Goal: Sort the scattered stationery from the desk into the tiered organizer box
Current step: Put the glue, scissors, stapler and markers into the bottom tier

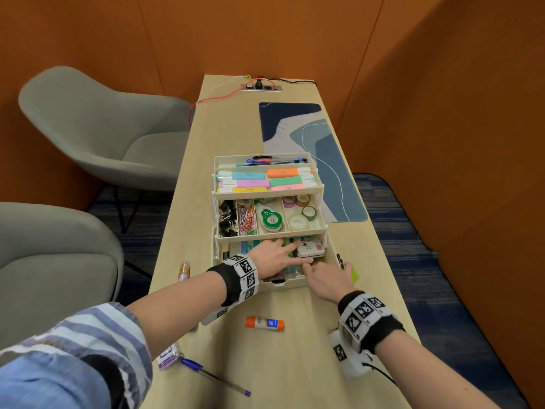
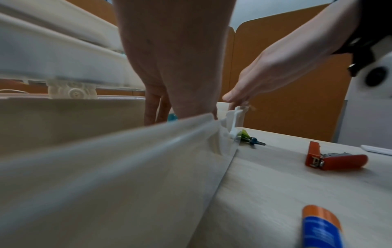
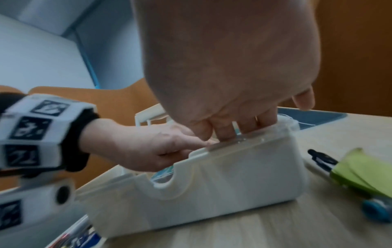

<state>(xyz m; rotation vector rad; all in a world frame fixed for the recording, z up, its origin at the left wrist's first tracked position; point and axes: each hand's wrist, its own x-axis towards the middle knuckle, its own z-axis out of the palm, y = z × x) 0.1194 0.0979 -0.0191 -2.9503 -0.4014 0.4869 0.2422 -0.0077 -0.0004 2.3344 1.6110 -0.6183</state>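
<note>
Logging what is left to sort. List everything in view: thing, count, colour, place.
organizer: one, cream, mid-desk, three tiers open
highlighters: several, mixed colours, second tier
pens: several, top tier
binder clips: many, black, third tier, far left
paper clips: many, mixed colours, third tier
tape rolls: several, third tier, right
glue stick: one, orange and blue, desk, near side
pen: one, purple, desk, near left
tube: one, desk, left of organizer
stapler: one, orange, desk
sticky notes: green, desk, right of organizer
mat: one, blue, far right
chairs: two, grey, left
left hand: fingers straight, in bottom tier
right hand: fingers in bottom tier's right side
</note>
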